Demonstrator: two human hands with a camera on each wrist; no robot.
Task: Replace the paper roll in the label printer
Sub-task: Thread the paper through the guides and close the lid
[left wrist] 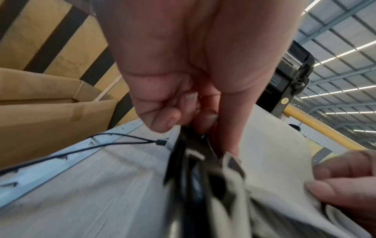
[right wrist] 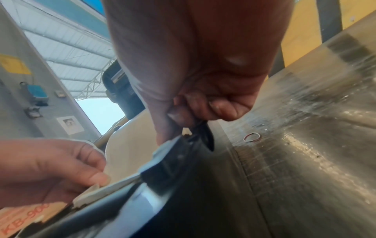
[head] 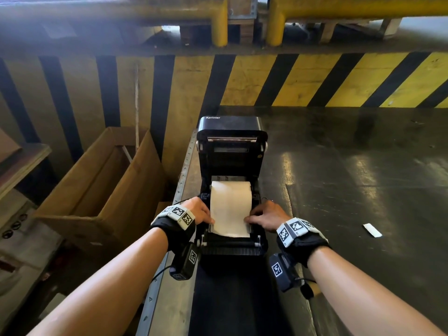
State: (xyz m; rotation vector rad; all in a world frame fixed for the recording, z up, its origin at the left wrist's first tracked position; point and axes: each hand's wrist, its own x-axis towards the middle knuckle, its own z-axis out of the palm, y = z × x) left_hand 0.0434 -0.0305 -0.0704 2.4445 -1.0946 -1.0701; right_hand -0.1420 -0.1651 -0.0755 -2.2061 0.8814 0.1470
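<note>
Both forearms reach forward from 6 o'clock, wrists strapped in black bands with checkered tags. The left hand [head: 198, 210] lies palm down on the left edge of the printer [head: 231, 180], its thumb laid on the left margin of the paper strip [head: 229, 214]; in the left wrist view its other fingers [left wrist: 162, 119] are curled down onto the black side part of the printer, so its grip is closed on that edge. The right hand [head: 265, 215] mirrors it at 3 o'clock of the strip, one straight finger on the right margin; the right wrist view shows the other fingers [right wrist: 221, 109] curled over the black rim, a closed grip on the printer.

The printer sits on a dark tabletop [head: 351, 190] with its lid [head: 231, 144] raised upright at 12 o'clock. Inside its open bay lies the white paper roll [head: 230, 190], the loose strip drawn toward the front slot.

At 9 o'clock an open cardboard box [head: 101, 190] stands below the tabletop edge; its contents cannot be made out. At 3 o'clock a small white slip [head: 372, 230] lies on the tabletop. Beyond runs a yellow-and-black striped wall [head: 315, 81].
</note>
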